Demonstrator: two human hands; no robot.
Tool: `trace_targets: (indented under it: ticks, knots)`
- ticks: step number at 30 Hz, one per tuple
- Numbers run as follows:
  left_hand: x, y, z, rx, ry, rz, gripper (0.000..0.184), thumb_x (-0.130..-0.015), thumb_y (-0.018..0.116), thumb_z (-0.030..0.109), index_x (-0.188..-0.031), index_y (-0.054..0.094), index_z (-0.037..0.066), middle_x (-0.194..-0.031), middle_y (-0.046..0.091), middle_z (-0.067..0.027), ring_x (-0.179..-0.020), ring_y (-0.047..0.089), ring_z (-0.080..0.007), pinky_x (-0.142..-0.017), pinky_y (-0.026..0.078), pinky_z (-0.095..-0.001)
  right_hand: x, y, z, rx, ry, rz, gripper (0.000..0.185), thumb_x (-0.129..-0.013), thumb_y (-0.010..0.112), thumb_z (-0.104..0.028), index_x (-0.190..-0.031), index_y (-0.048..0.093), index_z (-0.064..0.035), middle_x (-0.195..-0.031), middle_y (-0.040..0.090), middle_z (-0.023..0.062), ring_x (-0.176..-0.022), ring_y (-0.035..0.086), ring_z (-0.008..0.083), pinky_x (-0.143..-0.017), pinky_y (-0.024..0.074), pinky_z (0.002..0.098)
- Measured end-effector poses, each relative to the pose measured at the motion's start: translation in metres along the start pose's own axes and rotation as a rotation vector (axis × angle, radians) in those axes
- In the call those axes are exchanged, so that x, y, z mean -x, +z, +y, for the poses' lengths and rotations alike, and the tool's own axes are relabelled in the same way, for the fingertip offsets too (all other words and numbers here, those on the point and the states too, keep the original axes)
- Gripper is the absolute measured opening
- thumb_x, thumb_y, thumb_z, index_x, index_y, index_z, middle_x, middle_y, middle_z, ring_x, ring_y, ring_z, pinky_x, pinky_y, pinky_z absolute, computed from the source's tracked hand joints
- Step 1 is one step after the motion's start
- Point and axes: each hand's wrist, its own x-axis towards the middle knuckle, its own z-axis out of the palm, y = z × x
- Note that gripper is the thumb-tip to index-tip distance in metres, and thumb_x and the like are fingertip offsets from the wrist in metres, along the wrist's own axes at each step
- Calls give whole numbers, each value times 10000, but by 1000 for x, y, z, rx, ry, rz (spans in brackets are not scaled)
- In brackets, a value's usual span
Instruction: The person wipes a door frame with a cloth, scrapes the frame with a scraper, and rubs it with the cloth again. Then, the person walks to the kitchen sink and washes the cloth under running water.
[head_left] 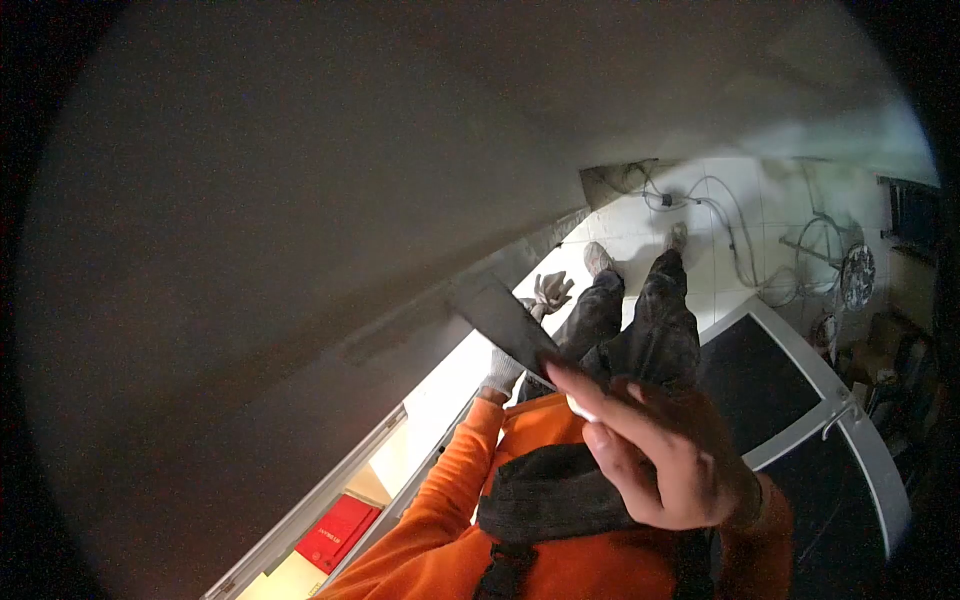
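Note:
My right hand [665,450] is closed round the handle of a wide flat metal scraper [510,325], with the index finger stretched along it. The scraper's far edge lies against the lower border of the grey wall surface [400,310]. Lower and to the left of the blade, my left hand [503,371] wears a pale knitted glove. Its fingers are mostly hidden behind the blade, so what it holds cannot be made out. A greyish-brown crumpled glove or cloth [551,291] shows just beyond the scraper.
A white-framed door [833,405] with dark panels stands at the right. Cables [735,235] and a round metal object [858,276] are on or near the tiled floor [715,275]. At the lower left, a red packet [338,532] lies beyond a frame edge.

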Motion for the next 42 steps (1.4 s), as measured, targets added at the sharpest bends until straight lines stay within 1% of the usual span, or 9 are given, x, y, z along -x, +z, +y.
trace_targets:
  ticks: [3,20,22,24,27,30,39,41,42]
  knots:
    - [-2,4,2,81,-97,-4,158,-979,685,189,-909,674,48,-642,556,51,-498,471,-49,-435,374,-238,1,5,1,-48,-55,65,447,-1009,530,-112,-1436,534,20,-848,671,143,-656,642,212,-609,518,334]
    - [-7,1,-16,37,-121,-21,150,-979,680,176,-908,661,46,-624,567,18,-460,497,-65,-398,405,-254,2,3,-11,-41,-80,82,450,-1005,531,-121,-1440,543,-7,-787,656,134,-580,600,196,-557,490,317]
    - [3,7,40,276,-347,-23,150,-979,677,177,-910,656,46,-620,566,17,-446,496,-67,-388,402,-253,6,1,-13,28,-99,43,457,-999,541,-122,-1440,542,-3,-781,655,130,-579,598,191,-563,495,314]
    - [-5,7,14,168,-121,-21,154,-983,671,174,-896,641,49,-612,558,18,-423,490,-74,-371,391,-256,1,-1,-11,30,-80,34,470,-985,560,-120,-1440,541,0,-783,658,127,-587,605,192,-565,502,319]
    - [-5,7,10,197,-251,-32,151,-984,670,171,-901,638,49,-603,550,17,-431,503,-78,-376,400,-257,6,6,-15,11,-114,74,483,-971,575,-105,-1440,540,4,-791,663,119,-599,610,184,-559,505,323]
    - [-1,10,55,206,-408,-12,146,-991,659,168,-913,635,47,-605,546,15,-429,501,-78,-377,416,-262,6,-1,-21,22,-60,8,482,-964,577,-82,-1438,544,3,-810,673,106,-602,599,171,-544,499,319]
    - [-3,2,54,249,-370,-66,189,-1000,655,222,-914,641,54,-622,560,14,-454,505,-67,-405,412,-247,3,1,-28,28,-62,-4,498,-942,579,-47,-1438,550,-6,-867,668,148,-582,566,197,-548,483,335]
    - [2,1,54,181,-370,-47,198,-1002,652,223,-894,630,59,-621,560,16,-454,503,-67,-406,412,-247,11,-8,-38,68,-18,-130,505,-934,584,-44,-1436,550,-5,-868,658,156,-610,581,213,-570,492,339]
    - [2,4,58,152,-366,-30,203,-1003,651,224,-884,625,61,-620,560,16,-455,502,-67,-407,411,-247,9,-7,-36,39,-61,-41,509,-930,587,-47,-1436,550,-6,-850,649,149,-606,576,214,-567,489,338]
